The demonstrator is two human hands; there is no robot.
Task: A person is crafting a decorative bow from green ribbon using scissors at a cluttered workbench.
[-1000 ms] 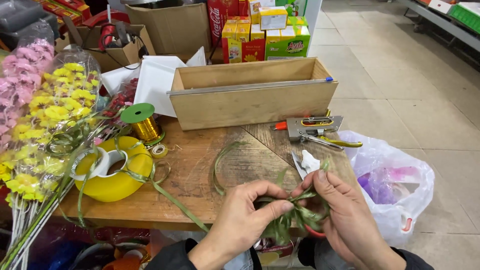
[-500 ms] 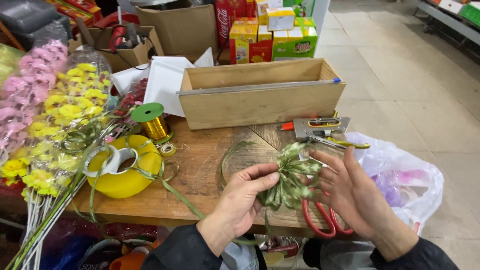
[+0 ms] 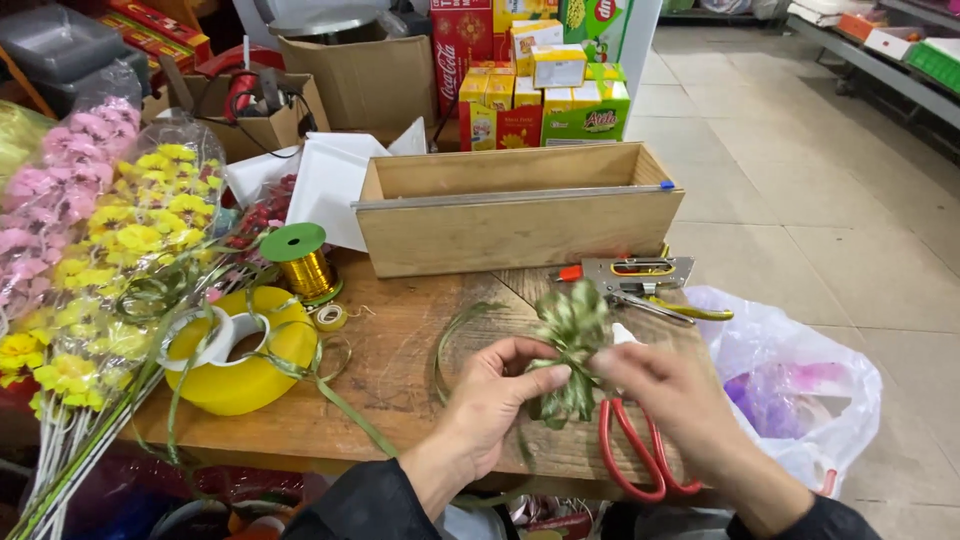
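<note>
The left hand (image 3: pixel 495 395) pinches the middle of a green ribbon bow (image 3: pixel 567 350) between thumb and fingertips, while the right hand (image 3: pixel 668 392) closes its fingers on the bow's right side; that hand is a little blurred, so the exact hold of each finger cannot be told. The bow sits just above the near edge of the wooden table (image 3: pixel 400 360), its loops fanned up and down, and a loose tail of green ribbon (image 3: pixel 450 340) curls away to the left over the tabletop. Red-handled scissors (image 3: pixel 640 460) lie on the table under the right hand. Just beyond the bow rests a metal staple gun (image 3: pixel 635 275) with yellow trim, and behind it stands a long open wooden box (image 3: pixel 515 210). To the left are a big yellow ribbon roll (image 3: pixel 245 375), a spool of gold wire (image 3: pixel 300 262) with a green top, and a small roll of tape (image 3: pixel 329 317). Wrapped yellow and pink artificial flowers (image 3: pixel 110 250) lie along the table's left edge. A clear plastic bag (image 3: pixel 790 390) hangs at the right
</note>
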